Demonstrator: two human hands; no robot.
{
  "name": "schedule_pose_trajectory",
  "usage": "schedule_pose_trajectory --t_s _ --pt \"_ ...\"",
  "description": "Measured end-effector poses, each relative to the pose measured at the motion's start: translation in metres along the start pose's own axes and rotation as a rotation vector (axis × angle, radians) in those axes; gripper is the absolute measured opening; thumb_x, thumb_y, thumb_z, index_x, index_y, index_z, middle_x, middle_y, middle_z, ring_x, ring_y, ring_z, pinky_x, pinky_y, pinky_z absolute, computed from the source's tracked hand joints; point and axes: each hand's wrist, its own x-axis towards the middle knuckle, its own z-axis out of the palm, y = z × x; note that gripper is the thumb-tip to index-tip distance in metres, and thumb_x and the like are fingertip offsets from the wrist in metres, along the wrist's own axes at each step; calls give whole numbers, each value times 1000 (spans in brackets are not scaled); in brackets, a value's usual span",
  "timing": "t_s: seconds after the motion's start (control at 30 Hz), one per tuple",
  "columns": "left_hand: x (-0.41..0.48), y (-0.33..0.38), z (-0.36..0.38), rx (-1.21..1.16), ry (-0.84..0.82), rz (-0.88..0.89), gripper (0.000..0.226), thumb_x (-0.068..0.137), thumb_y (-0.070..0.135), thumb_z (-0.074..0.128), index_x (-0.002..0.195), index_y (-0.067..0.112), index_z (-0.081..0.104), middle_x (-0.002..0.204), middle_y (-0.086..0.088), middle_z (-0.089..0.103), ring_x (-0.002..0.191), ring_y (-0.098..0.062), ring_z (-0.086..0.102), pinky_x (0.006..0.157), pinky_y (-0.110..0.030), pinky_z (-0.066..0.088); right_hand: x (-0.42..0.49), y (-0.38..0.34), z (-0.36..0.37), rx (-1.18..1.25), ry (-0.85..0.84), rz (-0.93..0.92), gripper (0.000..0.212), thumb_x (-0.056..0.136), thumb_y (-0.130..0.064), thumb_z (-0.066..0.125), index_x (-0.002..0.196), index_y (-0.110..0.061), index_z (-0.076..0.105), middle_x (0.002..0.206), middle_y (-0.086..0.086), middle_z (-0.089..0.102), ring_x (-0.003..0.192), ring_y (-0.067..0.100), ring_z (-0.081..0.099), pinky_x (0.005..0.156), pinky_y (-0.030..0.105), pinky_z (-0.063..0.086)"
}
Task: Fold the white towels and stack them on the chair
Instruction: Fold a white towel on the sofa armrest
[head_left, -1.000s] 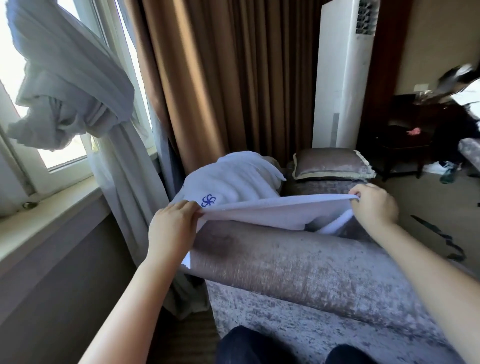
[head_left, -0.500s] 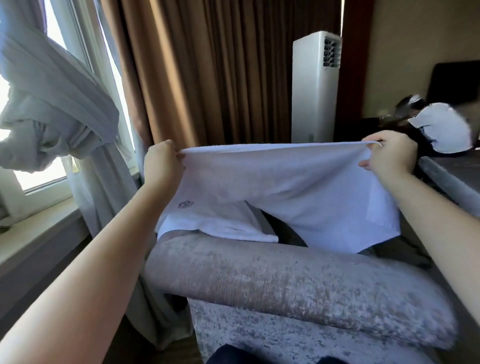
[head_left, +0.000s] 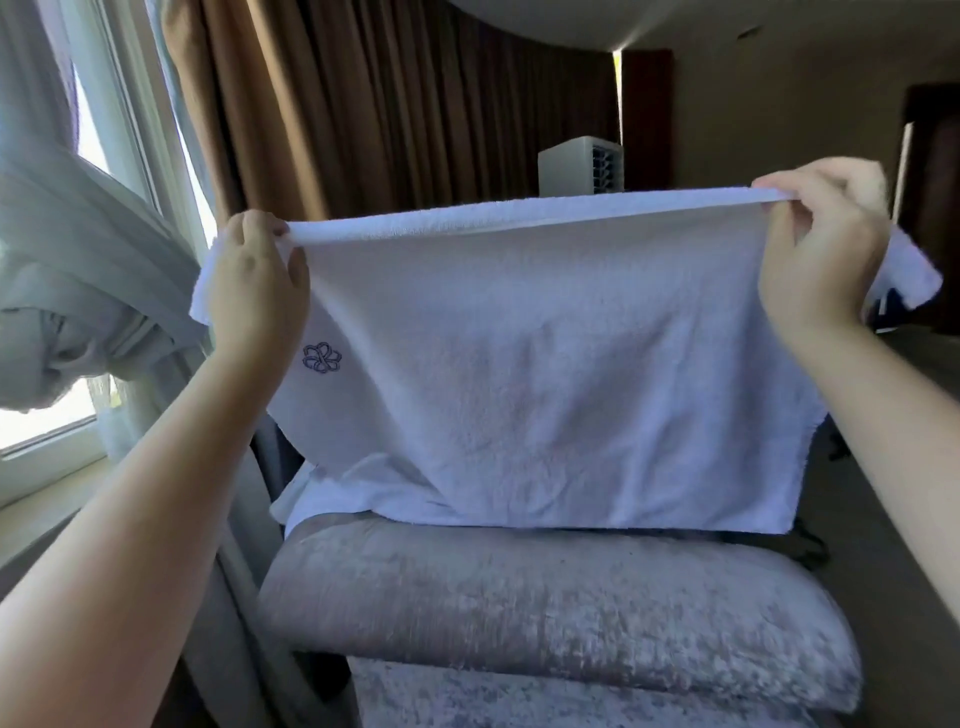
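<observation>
Where the white towel sagged low half a second ago, I now see it raised, hanging flat just above the chair. The left hand and right hand each pinch a top corner, arms lifted, pulling the upper edge taut.

Left forearm filling the lower left, right forearm along the right edge; both bare right out to the frame edge; left hand bare; right hand bare too.
</observation>
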Motion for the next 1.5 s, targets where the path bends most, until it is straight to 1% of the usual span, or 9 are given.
schedule_pose_trajectory --t_s 0.13,0.23,0.4,0.57,0.8,1.03,1.2,1.33,1.5 --pt "11 -1 0 60 -4 39 28 94 10 47 119 -1 51 125 -20 52 112 -35 47 83 -38 32 12 -1 -4 -85 -67 -105 36 86 -5 43 107 -11 72 106 -2 51 101 22 54 84 20 39" --pt "7 -7 14 47 -69 61 27 95 9 45 119 -3 50 126 -22 51 106 -39 50 81 -43 33 0 12 5 -142 -178 -63 31 89 -3 47 107 -9 71 112 14 58 104 25 53 84 16 32" --pt "-27 -35 63 96 -272 134 26 95 7 45 118 -3 49 126 -22 49 96 -45 56 67 -48 40 -49 54 30 -158 -341 54 26 89 2 51 104 -4 72 110 15 58 103 28 54 82 15 30" --pt "-66 -66 115 156 -499 56 28 92 4 50 119 -1 50 129 -19 53 112 -41 49 83 -51 44 -99 98 58 -256 -560 95 25 90 2 49 98 -2 72 111 15 57 104 33 52 80 23 28" --pt "-100 -91 172 228 -751 0 56 92 17 58 141 1 38 151 -13 34 130 -37 42 98 -44 40 -145 139 98 -313 -729 173 24 90 5 49 100 2 71 120 17 57 108 35 54 84 35 40" --pt "-147 -83 206 194 -918 -47 69 93 23 58 151 11 22 163 -4 3 122 -36 50 79 -43 48 -179 154 95 -242 -956 267 33 93 1 50 121 -8 66 145 8 48 127 26 51 103 40 41" --pt "-205 -32 205 75 -947 22 64 95 27 56 151 13 27 160 -7 20 131 -33 44 91 -42 46 -194 153 61 -320 -1043 240 31 92 5 53 117 -4 68 142 13 50 127 31 50 103 32 35" --pt "-249 21 201 -100 -986 181 51 95 29 55 142 12 44 149 -7 41 133 -28 43 103 -38 39 -210 165 18 -407 -1073 311 23 89 4 57 106 -2 71 125 16 60 115 35 56 97 41 45" --pt "-296 64 194 -215 -960 300 47 89 40 36 108 10 67 113 -4 66 103 -27 62 86 -34 46 -235 166 -38 -605 -1065 524 17 92 -25 62 82 -11 64 91 9 59 92 32 58 71 36 47"
